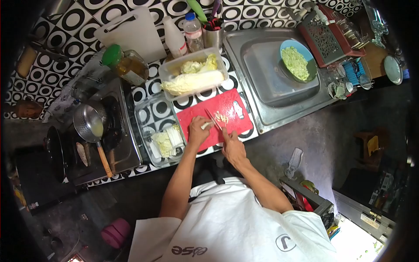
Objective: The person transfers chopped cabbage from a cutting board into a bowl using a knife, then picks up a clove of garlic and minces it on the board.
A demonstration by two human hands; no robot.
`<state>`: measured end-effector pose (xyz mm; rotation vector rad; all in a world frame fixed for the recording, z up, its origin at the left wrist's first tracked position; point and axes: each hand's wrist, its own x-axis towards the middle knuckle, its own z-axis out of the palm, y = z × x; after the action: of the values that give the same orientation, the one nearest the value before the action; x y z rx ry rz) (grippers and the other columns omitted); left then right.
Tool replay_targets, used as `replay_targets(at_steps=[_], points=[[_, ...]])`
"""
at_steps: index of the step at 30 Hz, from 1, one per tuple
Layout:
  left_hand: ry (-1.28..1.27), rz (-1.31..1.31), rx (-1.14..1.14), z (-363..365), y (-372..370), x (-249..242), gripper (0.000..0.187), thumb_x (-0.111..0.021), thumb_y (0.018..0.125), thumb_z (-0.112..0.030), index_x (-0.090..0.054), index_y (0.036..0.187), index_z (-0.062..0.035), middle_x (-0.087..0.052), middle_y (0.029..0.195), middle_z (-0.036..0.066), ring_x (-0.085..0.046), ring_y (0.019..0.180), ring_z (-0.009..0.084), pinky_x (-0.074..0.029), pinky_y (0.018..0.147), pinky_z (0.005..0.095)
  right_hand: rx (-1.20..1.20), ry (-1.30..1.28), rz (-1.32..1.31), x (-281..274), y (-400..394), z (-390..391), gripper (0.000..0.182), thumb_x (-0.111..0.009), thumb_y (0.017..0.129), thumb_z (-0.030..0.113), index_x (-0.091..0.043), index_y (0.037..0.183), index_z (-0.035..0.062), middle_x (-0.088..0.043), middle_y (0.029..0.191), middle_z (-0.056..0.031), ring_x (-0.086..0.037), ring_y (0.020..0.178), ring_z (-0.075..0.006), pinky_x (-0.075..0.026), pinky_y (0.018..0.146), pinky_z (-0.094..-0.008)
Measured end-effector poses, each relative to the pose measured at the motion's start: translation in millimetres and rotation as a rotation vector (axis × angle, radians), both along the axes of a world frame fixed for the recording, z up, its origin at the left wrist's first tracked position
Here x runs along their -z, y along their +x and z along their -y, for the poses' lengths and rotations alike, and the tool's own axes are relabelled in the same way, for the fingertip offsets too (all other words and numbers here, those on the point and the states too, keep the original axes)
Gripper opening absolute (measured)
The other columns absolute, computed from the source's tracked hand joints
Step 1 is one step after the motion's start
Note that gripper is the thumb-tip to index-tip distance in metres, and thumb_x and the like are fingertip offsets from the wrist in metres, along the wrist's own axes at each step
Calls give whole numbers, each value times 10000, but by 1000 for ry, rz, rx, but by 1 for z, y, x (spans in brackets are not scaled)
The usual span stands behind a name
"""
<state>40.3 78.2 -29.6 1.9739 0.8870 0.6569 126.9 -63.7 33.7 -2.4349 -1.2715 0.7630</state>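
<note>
A red cutting board (196,112) lies on the patterned counter. My left hand (200,129) is over its left part, fingers closed on a small pale vegetable piece (206,125). Just right of it, my right hand (232,145) grips a knife (213,118), its blade angled up and left beside the piece. Small chopped bits (221,117) lie to the right of the blade. Behind the board, a clear container (165,72) holds cabbage (192,82). Left of the board, another clear container (143,114) holds cut cabbage pieces (163,144).
A metal sink (262,94) at the right holds a blue bowl (310,56) of shredded greens. On the left are a stove (131,135) and a ladle (89,124). Bottles (193,32), a green-lidded jar (131,67) and a white board (135,37) stand at the back.
</note>
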Motion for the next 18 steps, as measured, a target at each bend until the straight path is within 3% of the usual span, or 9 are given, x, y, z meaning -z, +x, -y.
replay_targets(at_steps=[5, 18], points=[[23, 8, -4, -3, 2, 5, 131, -763, 650, -69, -693, 755, -34, -613, 802, 94, -573, 797, 257, -460, 708, 355, -24, -66, -23, -9, -5, -13, 670, -587, 734, 13, -328, 1351, 56, -471, 987, -233, -614, 763, -404, -526, 665, -465], [19, -31, 28, -4, 1, 2, 94, -721, 665, -38, -699, 755, -25, -631, 841, 95, -569, 829, 264, -472, 747, 351, -27, -37, 51, 23, -8, -27, 670, -588, 748, 12, -308, 1356, 48, -447, 1006, -262, -620, 712, -419, -529, 625, -463]])
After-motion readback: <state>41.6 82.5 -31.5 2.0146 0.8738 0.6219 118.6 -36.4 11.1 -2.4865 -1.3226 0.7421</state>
